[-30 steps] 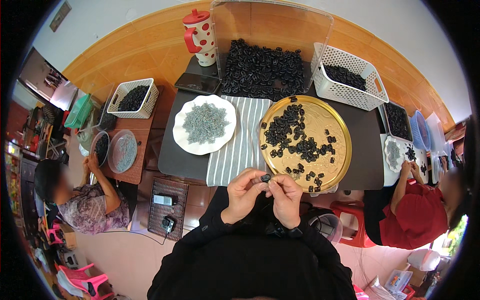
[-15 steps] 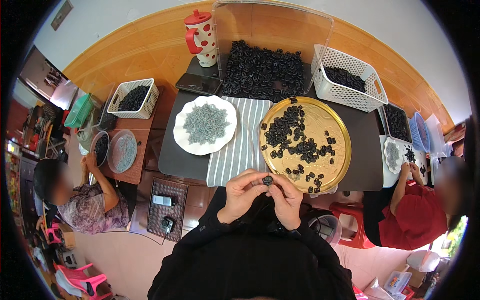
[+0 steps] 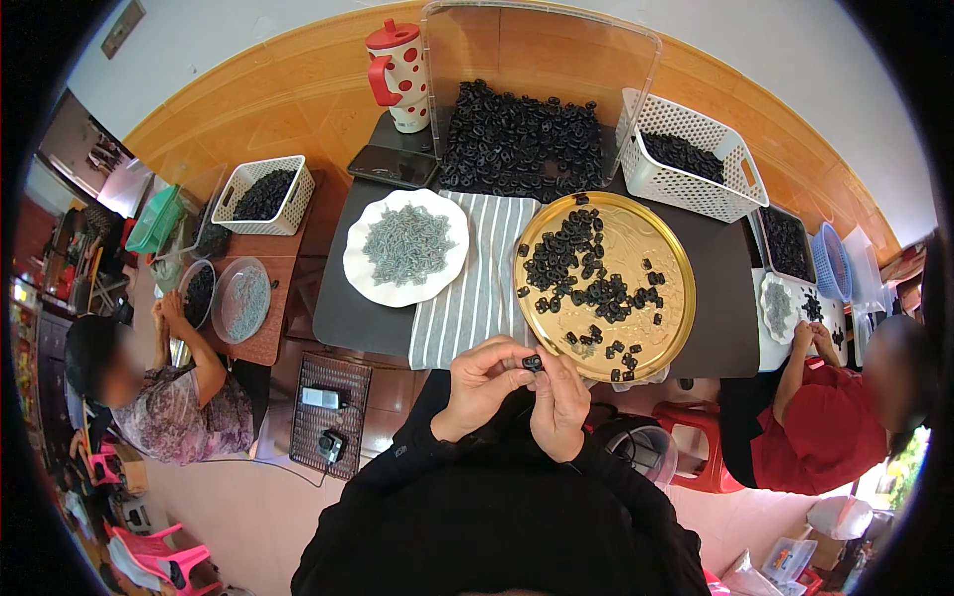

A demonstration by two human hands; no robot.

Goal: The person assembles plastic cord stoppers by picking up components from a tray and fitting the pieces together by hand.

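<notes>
Holding one small black piece (image 3: 533,364) together, the two hands meet in front of the chest, close to the near edge of the gold tray (image 3: 641,233). The left hand (image 3: 484,392) has the piece pinched between thumb and finger; the right hand (image 3: 558,412) puts its fingertips against the other end, but I cannot tell if it grips firmly or only touches. Compared with half a second ago, the piece shows more of its long side, and the right hand has come a little inward. This suggests, in my judgement, that the piece is being turned, and that the work on it is not yet finished. As for the materials, the piece looks like hard, smooth plastic, of a rounded oblong form. Many similar black pieces (image 3: 561,250) lie loosely on the tray, whose metal is shiny, with a raised pattern. To the left, a white plate (image 3: 360,260) with wavy rim carries a heap of thin grey pieces (image 3: 408,246), which look metallic. Between plate and tray, a striped cloth (image 3: 467,308) of grey and white lies over the dark, flat surface (image 3: 720,308). Farther back stand a transparent box (image 3: 542,50) with more black pieces, and a white basket (image 3: 686,191) full of round holes.
</notes>
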